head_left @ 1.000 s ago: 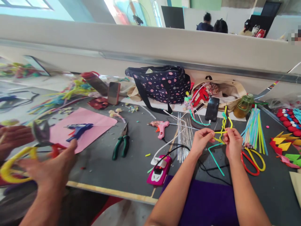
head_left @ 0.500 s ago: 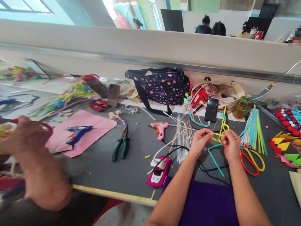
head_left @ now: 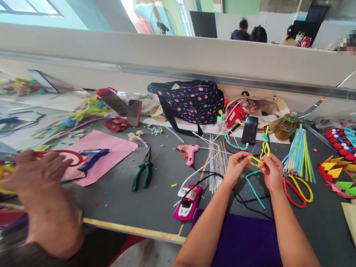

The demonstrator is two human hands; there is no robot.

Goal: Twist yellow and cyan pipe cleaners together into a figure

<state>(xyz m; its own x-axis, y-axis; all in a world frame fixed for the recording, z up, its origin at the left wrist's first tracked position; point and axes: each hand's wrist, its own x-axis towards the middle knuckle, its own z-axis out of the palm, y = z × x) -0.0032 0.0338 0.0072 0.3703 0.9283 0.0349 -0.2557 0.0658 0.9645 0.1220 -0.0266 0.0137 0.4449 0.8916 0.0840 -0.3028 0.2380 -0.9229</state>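
At a cluttered grey craft table (head_left: 155, 196), my left hand (head_left: 236, 165) and right hand (head_left: 271, 171) meet above the tabletop, each pinching the twisted yellow pipe cleaner (head_left: 263, 152) between thumb and fingertips. The yellow strand rises in a braid of loops from my grip, tied near its top with a bit of teal, while a loose teal pipe cleaner (head_left: 253, 185) trails down from my hands toward the table. To keep the twist even, I judge the pinch should sit close to the last crossing, with both hands held near each other so the loops do not slacken. Red-and-yellow-handled scissors (head_left: 299, 187) lie just beside my right wrist, next to a fan of coloured pipe-cleaner sticks (head_left: 300, 154). A pink hot glue gun (head_left: 190, 151) and green-handled pliers (head_left: 143, 170) rest to my left, and a pink car-shaped gadget (head_left: 188, 202) sits near the table edge. At far left, another person's hand (head_left: 36, 174), blurred, rests on red and yellow material.
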